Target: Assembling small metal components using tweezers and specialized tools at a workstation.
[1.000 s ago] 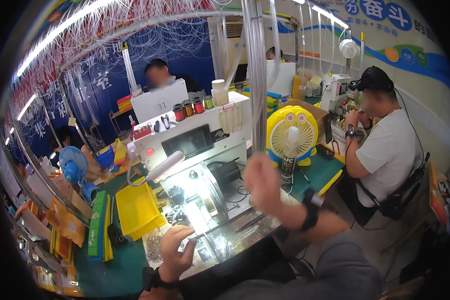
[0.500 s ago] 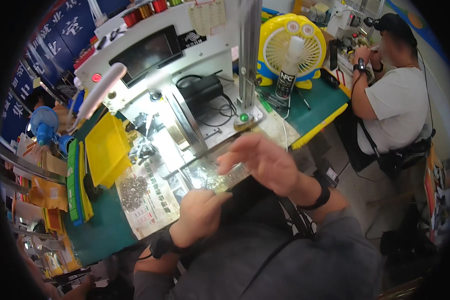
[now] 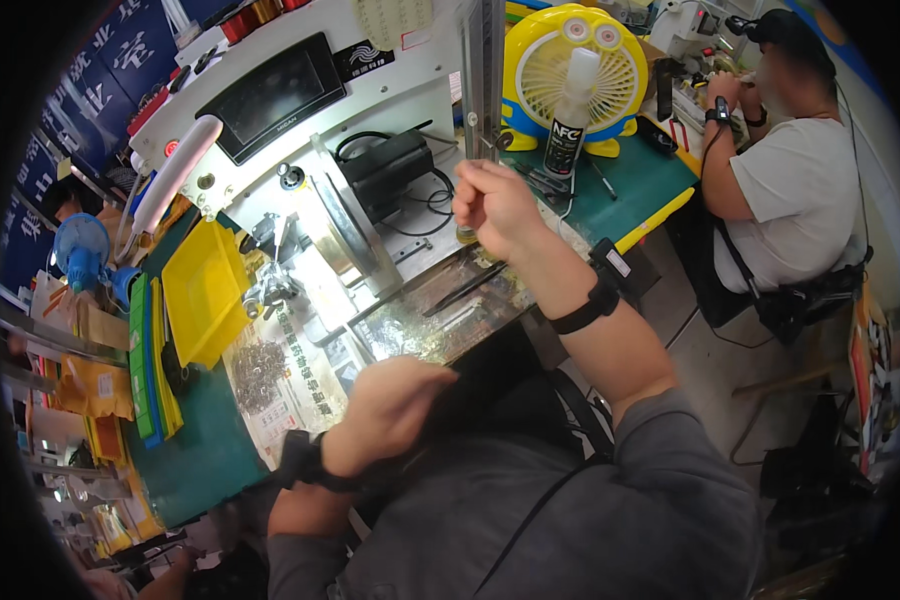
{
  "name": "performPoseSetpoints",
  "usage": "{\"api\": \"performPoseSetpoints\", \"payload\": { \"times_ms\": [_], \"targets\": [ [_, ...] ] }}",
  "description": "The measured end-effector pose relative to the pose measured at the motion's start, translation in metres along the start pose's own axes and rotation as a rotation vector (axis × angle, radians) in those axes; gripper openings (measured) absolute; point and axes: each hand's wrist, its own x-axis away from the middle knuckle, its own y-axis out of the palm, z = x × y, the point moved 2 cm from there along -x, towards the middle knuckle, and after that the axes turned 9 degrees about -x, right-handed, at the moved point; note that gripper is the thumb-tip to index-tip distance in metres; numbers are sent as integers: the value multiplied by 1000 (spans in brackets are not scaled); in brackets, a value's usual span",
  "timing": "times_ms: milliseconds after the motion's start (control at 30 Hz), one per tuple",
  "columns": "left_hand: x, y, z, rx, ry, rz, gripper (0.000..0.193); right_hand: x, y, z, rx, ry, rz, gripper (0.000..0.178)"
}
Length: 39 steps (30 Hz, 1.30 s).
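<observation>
My right hand [image 3: 494, 207] is raised in front of the foot of a metal upright post [image 3: 483, 80], its fingers curled together. Whether something small sits between them is hidden. At the bench's near edge my left hand [image 3: 390, 408] is closed too, slightly blurred, with the thumb side toward the right; its grip is out of sight. Between the hands, a dark slim tool like tweezers [image 3: 464, 291] lies on the work surface. Beyond stands a white bench machine with a round metal wheel [image 3: 338, 225] under bright light, beside a black motor-like block [image 3: 390, 178].
A yellow tray [image 3: 205, 290] and a pile of small metal pieces [image 3: 258, 376] are at the left. A lamp [image 3: 177, 175] leans over the machine. Back right stand a yellow fan [image 3: 610, 85] and a spray can [image 3: 564, 148]. A co-worker [image 3: 795, 180] sits at the right.
My right hand has gone from loosely spread to closed, moving up and away toward the post. My left hand stays near the edge. The dark slim tool now shows on the bench.
</observation>
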Motion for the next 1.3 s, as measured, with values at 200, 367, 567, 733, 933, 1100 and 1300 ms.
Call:
{"api": "performPoseSetpoints", "payload": {
  "times_ms": [200, 367, 567, 733, 933, 1100, 1300],
  "targets": [
    [39, -65, -5, 22, -284, -44, 22, 22, -9, 11, 115, -279, 40, 14],
    [27, -35, -4, 7, -123, -104, 24, 4, -29, -12, 26, -282, 60, 13],
    [35, -73, -8, 213, -30, -60, 23, 0, -7, -14, -34, 69, 73, 15],
    [83, -123, -16, 210, -199, 137, 21, 42, 7, -10, 472, -557, -12, 6],
    [78, -134, -4, 29, -1, -39, 21, 120, 102, 4, 1328, -1141, -1100, 36],
    [68, -120, -2, 177, -74, 53, 16, 84, 48, 20, 1010, -909, -1030, 2],
    [34, -60, -32, -68, -141, 427, 29, -30, 23, 9, 429, 41, -305, 15]
  ]
}}
